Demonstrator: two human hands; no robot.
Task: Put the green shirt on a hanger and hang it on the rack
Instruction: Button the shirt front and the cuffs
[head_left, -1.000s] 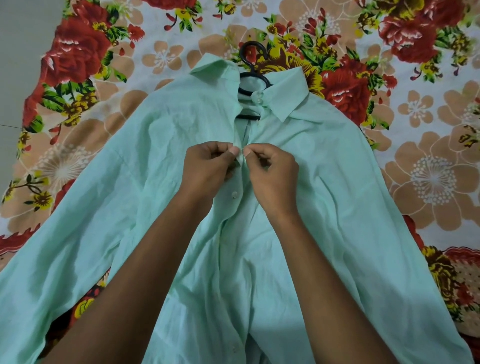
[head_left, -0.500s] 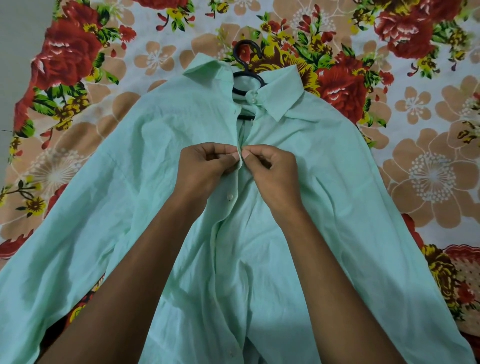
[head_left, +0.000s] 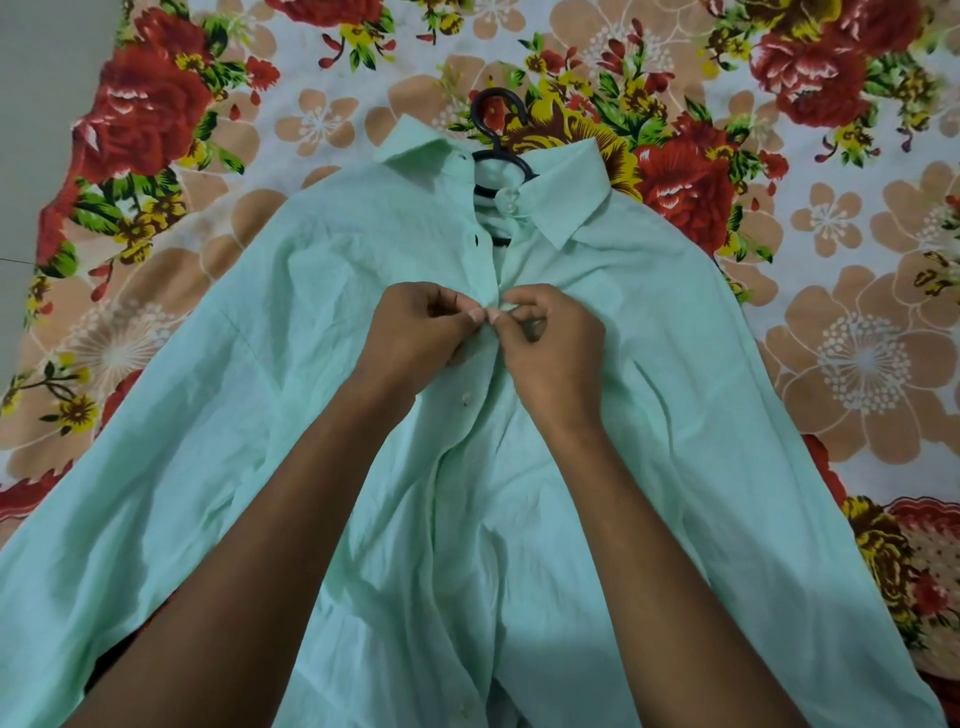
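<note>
A pale green shirt (head_left: 649, 395) lies spread flat, front up, sleeves out to both sides. A black hanger (head_left: 493, 127) sits inside it; its hook sticks out above the open collar and the rest is hidden under the cloth. My left hand (head_left: 415, 338) pinches the left edge of the front placket. My right hand (head_left: 550, 353) pinches the right edge, fingertips of both hands touching at a button near the chest. One button (head_left: 466, 399) below my hands is fastened. The collar button (head_left: 506, 201) is undone.
The shirt rests on a bedsheet (head_left: 857, 322) printed with red and peach flowers, which fills most of the view. A strip of plain grey floor (head_left: 36, 104) shows at the far left. No rack is in view.
Both hands stay pinched together on the placket at the same button; the fingertips have shifted slightly. The view has drifted a little, and the shirt lies as before.
</note>
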